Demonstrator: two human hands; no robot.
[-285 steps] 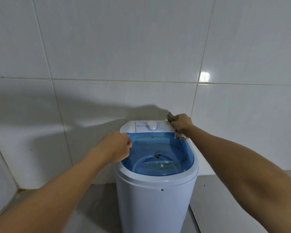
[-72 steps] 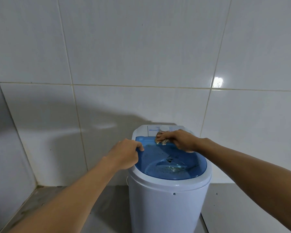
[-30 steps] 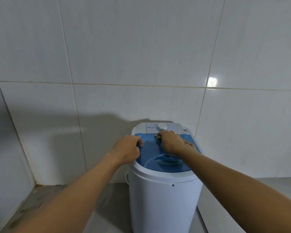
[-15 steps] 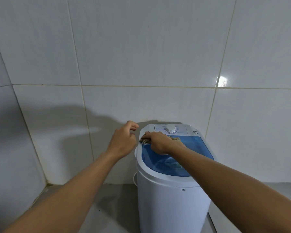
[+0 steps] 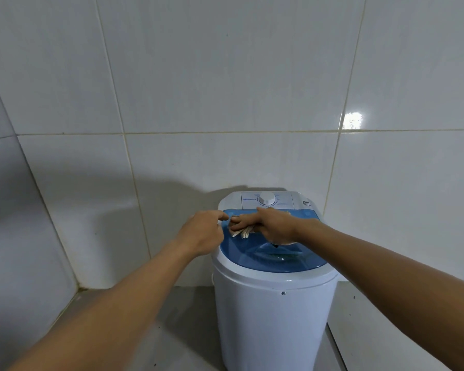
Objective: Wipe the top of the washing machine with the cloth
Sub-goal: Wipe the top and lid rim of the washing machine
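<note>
The right hand [image 5: 272,226] presses the cloth [image 5: 240,231] flat on the blue lid [image 5: 284,261] of the washing machine [image 5: 273,303], near the lid's left back corner. Its fingers lie straight and flat on top of the cloth, with only a little beige edge peeking out. The left hand [image 5: 204,232] sits at the left edge of the washing machine, fingers curled in, and I cannot tell if it grips the rim.

The cloth is close to the edge, so a hard push could slide it off the washing machine. The white knob [image 5: 267,198] behind the lid could get bumped and turned.

The lid looks smooth and see-through. Shiny white wall tiles [image 5: 225,89] stand behind the washing machine, and a gray floor [image 5: 177,317] lies under it.
</note>
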